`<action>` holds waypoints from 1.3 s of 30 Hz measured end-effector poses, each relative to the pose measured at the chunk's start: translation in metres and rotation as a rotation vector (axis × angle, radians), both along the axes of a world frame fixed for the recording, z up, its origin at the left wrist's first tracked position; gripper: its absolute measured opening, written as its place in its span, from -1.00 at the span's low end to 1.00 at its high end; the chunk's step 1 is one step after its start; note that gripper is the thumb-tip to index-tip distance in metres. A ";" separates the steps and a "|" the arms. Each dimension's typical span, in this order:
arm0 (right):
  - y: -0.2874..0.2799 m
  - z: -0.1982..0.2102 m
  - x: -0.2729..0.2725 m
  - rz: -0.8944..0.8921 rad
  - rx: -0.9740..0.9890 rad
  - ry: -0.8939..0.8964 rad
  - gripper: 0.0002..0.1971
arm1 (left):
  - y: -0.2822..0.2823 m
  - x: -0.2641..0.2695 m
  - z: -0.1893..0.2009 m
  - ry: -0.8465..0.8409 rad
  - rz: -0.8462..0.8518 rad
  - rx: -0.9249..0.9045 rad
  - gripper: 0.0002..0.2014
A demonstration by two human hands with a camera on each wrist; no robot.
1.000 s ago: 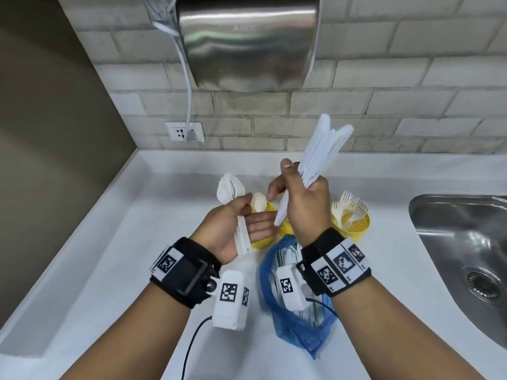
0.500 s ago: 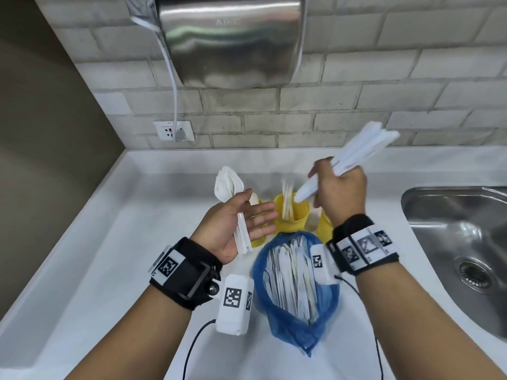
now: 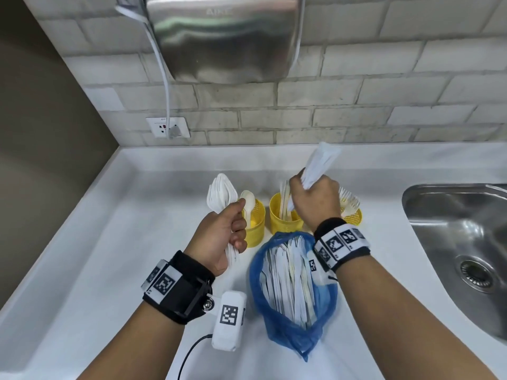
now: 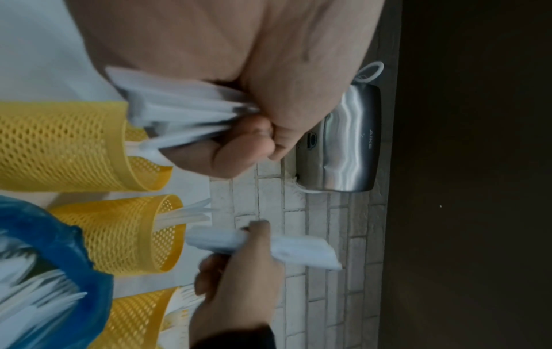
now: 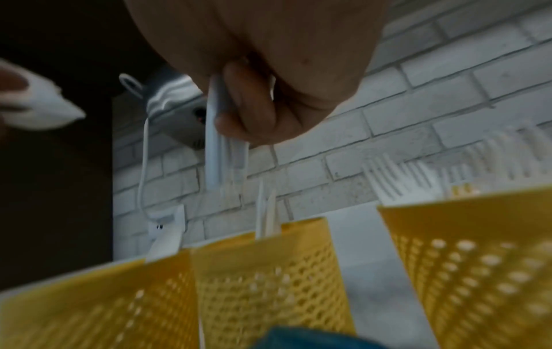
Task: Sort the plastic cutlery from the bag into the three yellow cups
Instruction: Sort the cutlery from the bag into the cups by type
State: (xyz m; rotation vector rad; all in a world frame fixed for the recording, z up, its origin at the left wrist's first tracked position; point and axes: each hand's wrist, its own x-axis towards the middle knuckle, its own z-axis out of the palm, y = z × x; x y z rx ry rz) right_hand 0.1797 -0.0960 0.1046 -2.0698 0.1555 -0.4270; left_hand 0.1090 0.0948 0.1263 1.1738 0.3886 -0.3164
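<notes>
Washroom counter: hand dryer [image 3: 225, 37] (steel), sink [image 3: 461, 242].

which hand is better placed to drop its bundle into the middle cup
Right. The right hand holds its bundle directly over the middle cup; the left hand grips spoons beside the left cup.

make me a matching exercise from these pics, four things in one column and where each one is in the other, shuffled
Things:
1. bundle of spoons
2. bundle of knives
3. forks
4. blue bag

Places:
A. lying on the white counter, in front of the cups
B. standing in the right yellow cup
C. gripped in the left hand
D. gripped in the right hand, above the middle yellow cup

Pairs: 1-C, 2-D, 3-B, 4-A
</notes>
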 end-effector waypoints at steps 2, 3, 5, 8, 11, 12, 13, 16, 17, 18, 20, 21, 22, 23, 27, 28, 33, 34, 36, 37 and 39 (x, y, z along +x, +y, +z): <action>0.011 -0.012 0.007 0.048 -0.058 0.006 -0.59 | -0.002 -0.001 0.000 -0.009 -0.004 0.026 -0.63; 0.014 -0.019 0.010 0.060 -0.073 0.018 -0.61 | -0.002 -0.001 0.001 -0.013 -0.004 0.033 -0.63; 0.019 -0.029 0.014 0.074 -0.097 0.061 -0.65 | -0.002 -0.002 0.002 -0.020 -0.003 0.034 -0.64; 0.021 -0.036 0.014 0.107 -0.122 0.156 -0.69 | 0.000 -0.002 0.003 -0.030 0.001 0.038 -0.64; 0.023 -0.036 0.015 0.142 -0.165 0.224 -0.72 | 0.001 -0.001 0.002 -0.052 0.001 0.062 -0.63; 0.023 -0.036 0.016 0.148 -0.188 0.223 -0.72 | 0.000 -0.001 0.002 -0.058 0.000 0.070 -0.63; 0.023 -0.036 0.017 0.153 -0.217 0.205 -0.70 | 0.000 0.000 0.002 -0.062 -0.003 0.077 -0.62; 0.021 -0.036 0.019 0.154 -0.280 0.134 -0.59 | -0.001 0.001 0.001 -0.078 -0.018 0.096 -0.62; 0.019 -0.034 0.017 0.150 -0.276 0.118 -0.53 | -0.001 0.002 0.001 -0.085 -0.026 0.105 -0.62; 0.018 -0.033 0.015 0.144 -0.264 0.106 -0.48 | -0.001 0.002 0.001 -0.093 -0.033 0.116 -0.62; 0.014 -0.029 0.010 0.131 -0.255 0.076 -0.42 | -0.001 0.003 0.001 -0.110 -0.051 0.139 -0.61; 0.013 -0.027 0.007 0.130 -0.258 0.059 -0.43 | -0.001 0.003 0.002 -0.119 -0.062 0.152 -0.60; 0.013 -0.025 0.004 0.133 -0.255 0.045 -0.45 | 0.000 0.003 0.002 -0.129 -0.074 0.163 -0.59; 0.012 -0.022 0.000 0.139 -0.238 0.030 -0.48 | 0.000 0.003 0.003 -0.140 -0.091 0.172 -0.58; 0.017 -0.002 -0.020 0.173 -0.075 -0.063 -0.80 | 0.001 -0.001 0.004 -0.251 -0.165 0.236 -0.52; 0.019 0.005 -0.026 0.190 -0.020 -0.089 -0.89 | 0.000 -0.002 0.005 -0.283 -0.171 0.253 -0.51; 0.031 0.046 -0.063 0.393 0.273 -0.118 -0.94 | -0.004 -0.006 0.009 -0.345 -0.161 0.259 -0.52; 0.033 0.053 -0.069 0.436 0.292 -0.113 -0.91 | -0.004 -0.006 0.010 -0.358 -0.167 0.267 -0.54; 0.038 0.061 -0.077 0.498 0.261 -0.101 -0.83 | -0.005 -0.007 0.012 -0.400 -0.183 0.276 -0.67; 0.040 0.063 -0.079 0.510 0.220 -0.095 -0.81 | -0.005 -0.009 0.012 -0.416 -0.184 0.279 -0.72; 0.042 0.062 -0.078 0.487 0.113 -0.098 -0.76 | -0.005 -0.009 0.011 -0.427 -0.184 0.288 -0.73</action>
